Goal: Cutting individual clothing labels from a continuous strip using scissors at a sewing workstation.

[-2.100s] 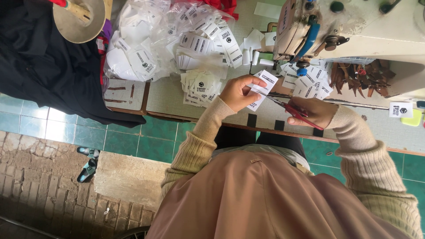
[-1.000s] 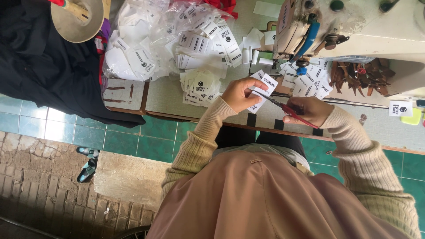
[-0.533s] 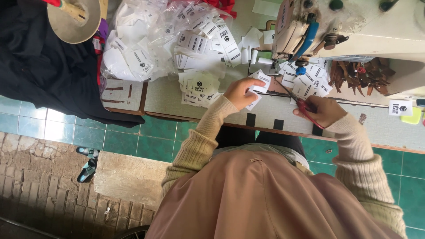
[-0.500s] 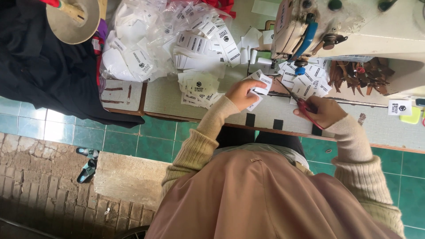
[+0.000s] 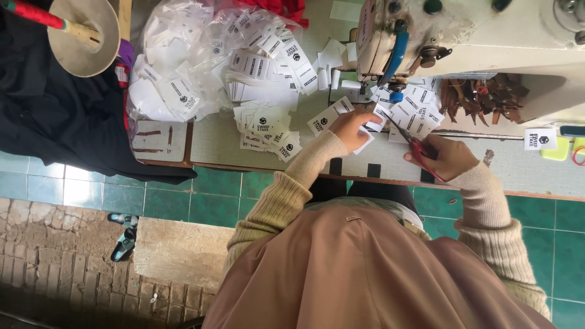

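Observation:
My left hand [image 5: 348, 127] pinches a white printed label [image 5: 366, 130] low over the grey table [image 5: 219, 146], just below the head of the cream sewing machine [image 5: 487, 36]. My right hand [image 5: 442, 157] is closed on red-handled scissors [image 5: 419, 148]. Their blades point up and left towards the label, close to the left fingertips. More white labels [image 5: 414, 113] lie under the needle area between the hands and the machine.
A loose pile of white labels [image 5: 268, 125] and a clear plastic bag of them [image 5: 183, 79] lie at the left. Black cloth [image 5: 61, 122] hangs off the table's left end under a thread cone [image 5: 85, 36]. Brown strips [image 5: 475, 97] sit under the machine arm; a single label [image 5: 539, 139] is at right.
Both hands have moved up and away from my body, from over the table's front edge to just under the sewing machine's head. The label has come down close to the tabletop.

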